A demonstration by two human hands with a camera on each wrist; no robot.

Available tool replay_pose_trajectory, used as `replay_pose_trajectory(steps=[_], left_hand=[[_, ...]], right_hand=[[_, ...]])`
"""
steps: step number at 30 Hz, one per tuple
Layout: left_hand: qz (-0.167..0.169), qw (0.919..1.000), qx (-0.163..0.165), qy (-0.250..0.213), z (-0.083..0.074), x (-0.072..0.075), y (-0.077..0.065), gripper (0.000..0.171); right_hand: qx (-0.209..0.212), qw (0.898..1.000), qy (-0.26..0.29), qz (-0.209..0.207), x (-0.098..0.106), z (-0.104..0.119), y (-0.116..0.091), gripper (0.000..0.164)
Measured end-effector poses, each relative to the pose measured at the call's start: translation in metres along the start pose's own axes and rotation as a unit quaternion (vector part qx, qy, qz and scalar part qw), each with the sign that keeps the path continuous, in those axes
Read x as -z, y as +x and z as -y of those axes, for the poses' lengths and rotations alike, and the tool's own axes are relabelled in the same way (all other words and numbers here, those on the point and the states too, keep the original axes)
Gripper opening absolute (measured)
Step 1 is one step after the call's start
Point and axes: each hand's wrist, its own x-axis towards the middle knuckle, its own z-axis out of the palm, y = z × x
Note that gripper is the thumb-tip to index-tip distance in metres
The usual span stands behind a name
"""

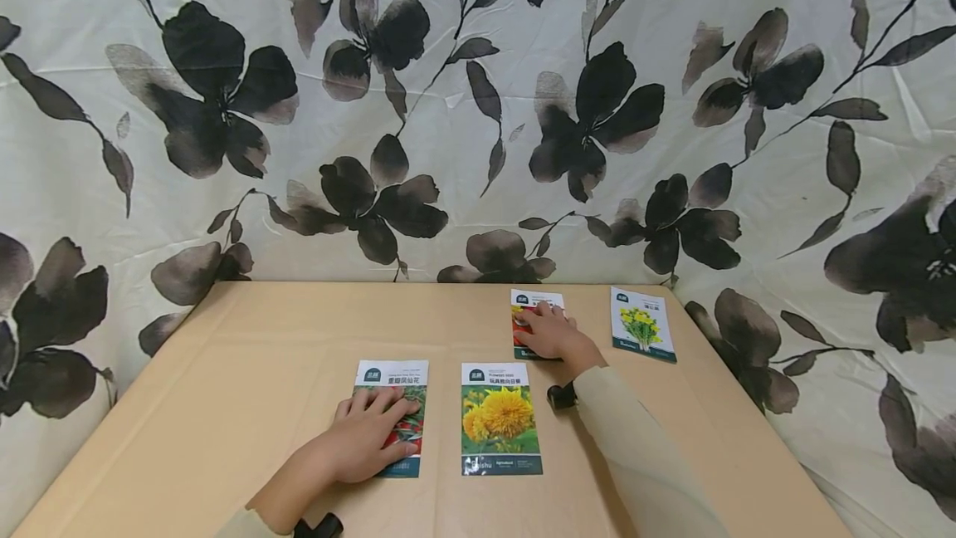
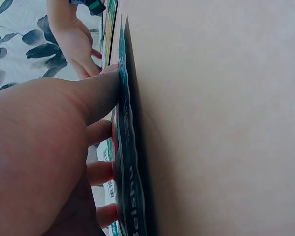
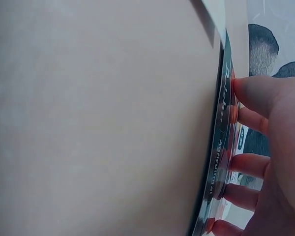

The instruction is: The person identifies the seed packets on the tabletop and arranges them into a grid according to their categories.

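Note:
My left hand (image 1: 371,437) lies spread over a seed packet (image 1: 394,374) with red flowers and a dark green bottom band. In the left wrist view, the thumb and fingertips press on the face of this packet (image 2: 129,147), whose lower edge lifts slightly. Farther back, my right hand (image 1: 549,334) rests on another seed packet (image 1: 526,300) with a red picture, mostly hidden by the hand. The right wrist view shows its fingertips touching the face of that packet (image 3: 220,132). Between and in front of the hands lies a seed packet with yellow double sunflowers (image 1: 502,422).
At the back right corner of the table (image 1: 246,388) lies a seed packet with small yellow flowers (image 1: 642,326). A white cloth with dark flowers (image 1: 478,123) hangs behind the table. Each wrist carries a small black camera, visible near the left sleeve (image 1: 319,526) and right sleeve.

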Motion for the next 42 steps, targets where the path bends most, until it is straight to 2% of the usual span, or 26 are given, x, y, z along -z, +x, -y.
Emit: replay_pose_trajectory(steps=[8, 22, 32, 42], left_hand=[[0.015, 0.9997, 0.019, 0.000, -0.005, 0.006, -0.001, 0.060], [0.009, 0.9998, 0.017, -0.002, -0.006, 0.007, -0.002, 0.059], [-0.007, 1.0000, 0.003, 0.004, 0.004, -0.007, 0.002, 0.058], [0.009, 0.9999, 0.011, -0.005, -0.007, 0.006, -0.004, 0.057]], right_hand=[[0.003, 1.000, 0.000, -0.003, -0.001, 0.005, 0.004, 0.055], [0.001, 1.000, -0.002, -0.007, -0.002, 0.016, 0.010, 0.055], [0.001, 1.000, -0.007, -0.002, -0.001, 0.025, 0.011, 0.056], [0.012, 1.000, -0.005, -0.004, -0.004, 0.032, 0.014, 0.056]])
